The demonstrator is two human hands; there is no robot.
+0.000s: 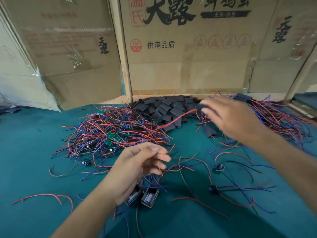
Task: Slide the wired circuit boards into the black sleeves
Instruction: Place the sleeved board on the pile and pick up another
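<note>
A tangled heap of wired circuit boards [113, 133], green boards on red and blue wires, lies left of centre on the green table. Behind it is a pile of flat black sleeves [168, 109]. My right hand [235, 119], blurred, is above the table right of the sleeves and grips a dark sleeved board [199, 107] whose red wire trails to the left. My left hand [137, 169] is near the front with curled fingers round some wires. Two black sleeved boards [149, 197] hang just beneath it.
A heap of sleeved boards with wires [277, 117] fills the right side. One loose black sleeve [210, 131] and two loose wired parts [219, 167] lie near the middle among stray wires. Cardboard boxes [188, 57] wall off the back of the green table [34, 152].
</note>
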